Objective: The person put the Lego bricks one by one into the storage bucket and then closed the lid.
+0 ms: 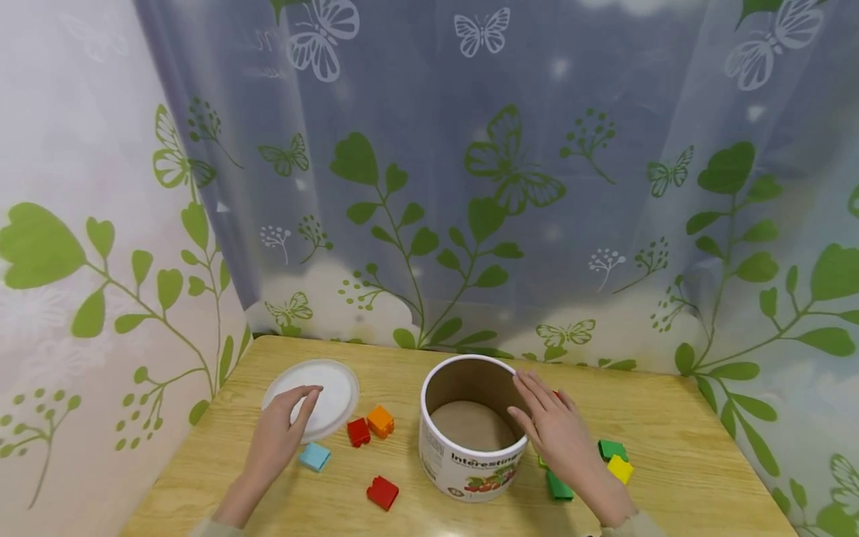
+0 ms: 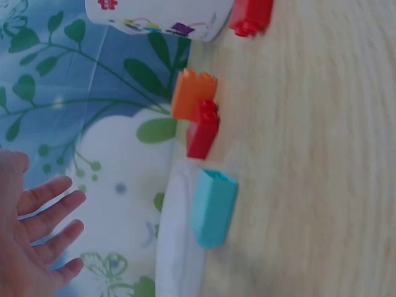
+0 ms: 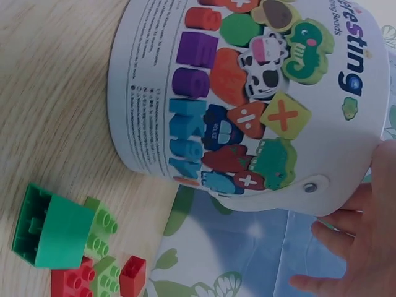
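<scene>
A round white bucket (image 1: 473,455) with a printed side stands upright and open-topped, its brown inner bottom in sight. My right hand (image 1: 560,432) is at the bucket's right rim, fingers stretched out and thumb toward the opening; in the right wrist view the hand (image 3: 365,229) is right at the rim. On the left, my left hand (image 1: 285,425) hovers over a round white lid (image 1: 335,391) with nothing in its grasp. Its fingers are loosely spread in the left wrist view. Close by lie a light blue block (image 1: 315,456), a red block (image 1: 359,432) and an orange block (image 1: 380,421).
Another red block (image 1: 383,493) lies in front, left of the bucket. Right of it are a dark green block (image 1: 559,486), another green block (image 1: 612,450) and a yellow block (image 1: 620,469). Light green and red blocks (image 3: 73,278) also sit there. A patterned curtain (image 1: 416,186) hangs behind the wooden table (image 1: 698,447).
</scene>
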A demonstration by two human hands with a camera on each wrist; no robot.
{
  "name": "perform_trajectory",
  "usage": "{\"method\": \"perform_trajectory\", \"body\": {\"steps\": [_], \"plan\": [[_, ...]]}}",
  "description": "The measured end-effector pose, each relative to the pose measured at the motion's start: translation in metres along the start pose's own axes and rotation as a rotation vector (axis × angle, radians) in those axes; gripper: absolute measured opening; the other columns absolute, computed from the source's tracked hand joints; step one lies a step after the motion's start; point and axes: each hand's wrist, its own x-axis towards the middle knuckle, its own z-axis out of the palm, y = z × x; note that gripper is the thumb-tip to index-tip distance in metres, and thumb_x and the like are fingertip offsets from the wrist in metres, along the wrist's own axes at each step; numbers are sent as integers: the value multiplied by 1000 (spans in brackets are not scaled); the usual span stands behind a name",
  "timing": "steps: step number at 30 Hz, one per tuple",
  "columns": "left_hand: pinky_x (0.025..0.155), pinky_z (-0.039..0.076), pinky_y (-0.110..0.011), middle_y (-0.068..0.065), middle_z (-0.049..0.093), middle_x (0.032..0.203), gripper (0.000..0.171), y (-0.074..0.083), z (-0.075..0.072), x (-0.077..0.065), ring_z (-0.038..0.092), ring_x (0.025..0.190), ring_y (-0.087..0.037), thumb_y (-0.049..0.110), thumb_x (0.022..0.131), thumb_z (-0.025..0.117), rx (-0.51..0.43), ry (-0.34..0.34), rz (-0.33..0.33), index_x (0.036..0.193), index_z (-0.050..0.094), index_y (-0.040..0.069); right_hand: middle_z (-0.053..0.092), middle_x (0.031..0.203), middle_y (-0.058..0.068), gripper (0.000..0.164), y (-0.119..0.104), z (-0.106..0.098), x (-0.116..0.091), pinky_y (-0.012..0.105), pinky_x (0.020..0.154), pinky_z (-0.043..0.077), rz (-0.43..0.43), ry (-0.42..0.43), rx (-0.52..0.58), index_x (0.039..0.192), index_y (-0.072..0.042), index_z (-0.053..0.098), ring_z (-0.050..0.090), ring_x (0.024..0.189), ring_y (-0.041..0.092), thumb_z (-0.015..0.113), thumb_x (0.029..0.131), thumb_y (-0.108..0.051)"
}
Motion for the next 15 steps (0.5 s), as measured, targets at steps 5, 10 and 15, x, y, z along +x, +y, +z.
{"method": "perform_trajectory", "body": {"steps": [5, 10, 15], "plan": [[95, 50, -58, -14, 74, 114, 25, -9, -5, -7, 65, 113, -41, 22, 103, 61, 35, 9, -7, 114, 74, 4, 43, 158, 11, 57, -1, 0, -1, 61, 113, 35, 0, -15, -14, 151, -4, 47, 41, 145, 30, 55, 105, -36], [86, 55, -54, -7, 76, 108, 17, -17, -3, -15, 71, 103, -34, 12, 93, 75, 69, -26, 31, 109, 76, 9, 42, 159, 10, 57, -1, -1, -1, 59, 115, 34, -6, -17, -32, 151, -4, 47, 41, 145, 29, 55, 105, -35], [85, 58, -47, -3, 76, 106, 22, -25, 0, -26, 72, 99, -28, 10, 86, 81, 44, -131, -22, 107, 76, 13, 42, 158, 10, 56, -1, 0, -1, 59, 115, 34, -14, -7, -40, 150, -3, 48, 41, 145, 29, 57, 104, -33]]}}
